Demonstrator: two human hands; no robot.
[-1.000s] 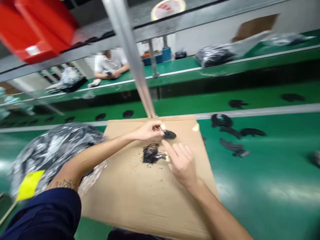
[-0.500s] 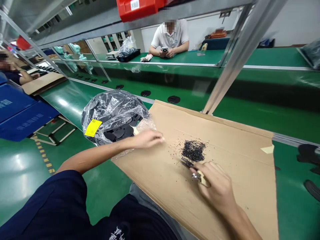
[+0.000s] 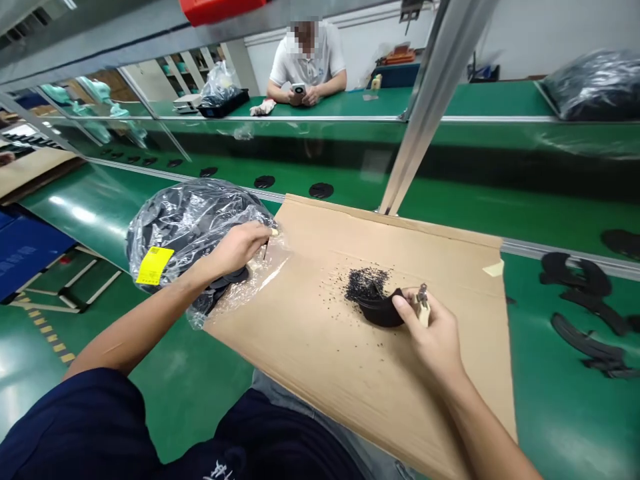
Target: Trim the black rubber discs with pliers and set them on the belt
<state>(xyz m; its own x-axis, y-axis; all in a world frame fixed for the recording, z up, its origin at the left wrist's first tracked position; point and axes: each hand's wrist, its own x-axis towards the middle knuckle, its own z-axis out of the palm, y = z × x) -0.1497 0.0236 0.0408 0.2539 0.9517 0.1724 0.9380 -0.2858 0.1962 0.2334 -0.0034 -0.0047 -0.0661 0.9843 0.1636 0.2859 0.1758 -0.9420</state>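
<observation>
Right hand [image 3: 437, 327], right of centre, is clamped on black curved piece [image 3: 381, 313]; metal-tipped tool [image 3: 423, 308] there is partly hidden | left hand [image 3: 243, 245], centre-left, at plastic bag [image 3: 200, 203]: grip cannot be told | cardboard [image 3: 300, 333] leaves bare room lower centre, right edge passing behind forearm [image 3: 493, 430]

The brown cardboard [image 3: 300, 313] looks matt, smooth but for faint creases. The black bits [image 3: 367, 283] heaped on it make a rough, grainy patch, and the curved black piece [image 3: 383, 313] at their near right looks smooth and matt. On the left, the bag [image 3: 195, 203] is glossy, crinkled clear plastic, its yellow label [image 3: 154, 265] paper-like. The post [image 3: 425, 107] is satin bare metal, the near-left floor [image 3: 187, 393] glossy, the sleeve [image 3: 93, 420] matt navy cloth
</observation>
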